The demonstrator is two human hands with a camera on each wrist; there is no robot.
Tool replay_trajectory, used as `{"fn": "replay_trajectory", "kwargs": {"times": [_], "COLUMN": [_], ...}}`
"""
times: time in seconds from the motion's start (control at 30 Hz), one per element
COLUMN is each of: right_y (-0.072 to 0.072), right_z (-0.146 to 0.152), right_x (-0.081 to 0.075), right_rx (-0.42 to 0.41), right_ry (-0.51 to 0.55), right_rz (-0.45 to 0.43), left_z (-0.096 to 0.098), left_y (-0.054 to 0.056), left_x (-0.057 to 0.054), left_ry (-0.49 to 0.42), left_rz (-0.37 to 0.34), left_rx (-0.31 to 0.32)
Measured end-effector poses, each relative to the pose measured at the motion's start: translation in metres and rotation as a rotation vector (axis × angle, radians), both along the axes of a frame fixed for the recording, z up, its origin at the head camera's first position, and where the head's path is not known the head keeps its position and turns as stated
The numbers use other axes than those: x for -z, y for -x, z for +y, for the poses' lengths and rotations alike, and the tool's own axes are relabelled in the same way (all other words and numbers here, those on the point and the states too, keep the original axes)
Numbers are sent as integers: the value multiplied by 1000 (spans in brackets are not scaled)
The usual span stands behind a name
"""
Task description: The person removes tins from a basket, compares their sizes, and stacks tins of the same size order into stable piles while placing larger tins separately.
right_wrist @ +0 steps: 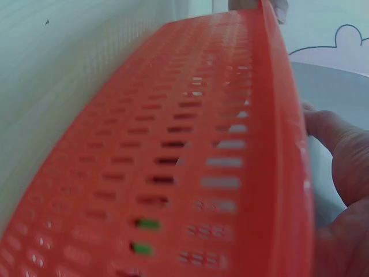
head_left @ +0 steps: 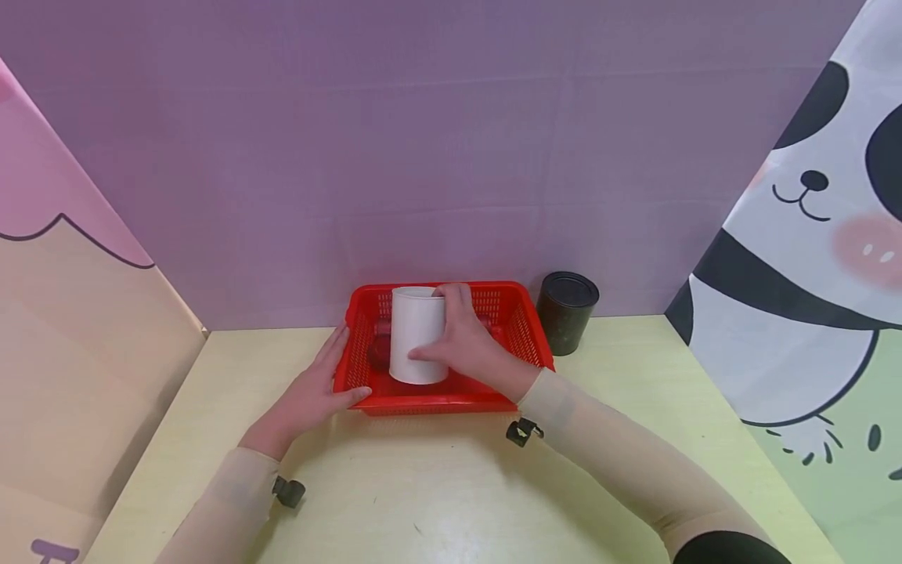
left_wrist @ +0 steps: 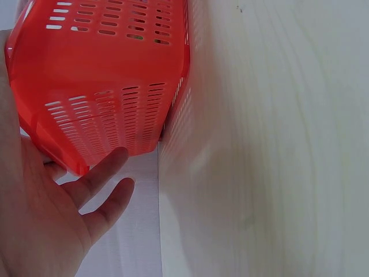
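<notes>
A white cylindrical canister stands nearly upright inside a red plastic basket. My right hand grips it from the right, thumb across its front and fingers at its top rim. At the basket's front left corner is my left hand. Its thumb lies over the rim, with the fingers along the outside of the left wall; in the left wrist view, two fingers extend past that wall. The right wrist view shows the basket's slotted front wall, with part of my right hand above the rim.
Dark reddish objects lie in the basket left of the canister, partly hidden by it. A dark lidded can stands on the pale wooden table just right of the basket. A purple backdrop rises behind.
</notes>
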State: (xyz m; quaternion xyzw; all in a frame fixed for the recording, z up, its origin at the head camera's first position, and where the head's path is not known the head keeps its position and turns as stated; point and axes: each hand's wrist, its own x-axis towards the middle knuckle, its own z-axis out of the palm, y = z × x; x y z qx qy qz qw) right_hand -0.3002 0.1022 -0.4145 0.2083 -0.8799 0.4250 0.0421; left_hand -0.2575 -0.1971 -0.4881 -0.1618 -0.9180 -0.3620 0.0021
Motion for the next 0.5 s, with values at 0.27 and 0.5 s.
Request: {"fn": "replay_trajectory", "kwargs": {"times": [0.27,0.5], "right_y": [1,0], "right_z": [22,40], "right_x": [-11,-16], "right_rx": [-42,-25], "right_ry": [43,38], "right_rz": [100,154], "left_z": [1,1], "left_y": [-1,-1], "left_x": [0,1], "left_ry": [-11,-16], "left_rz": [3,-2], "left_rx": [-5,-1]}}
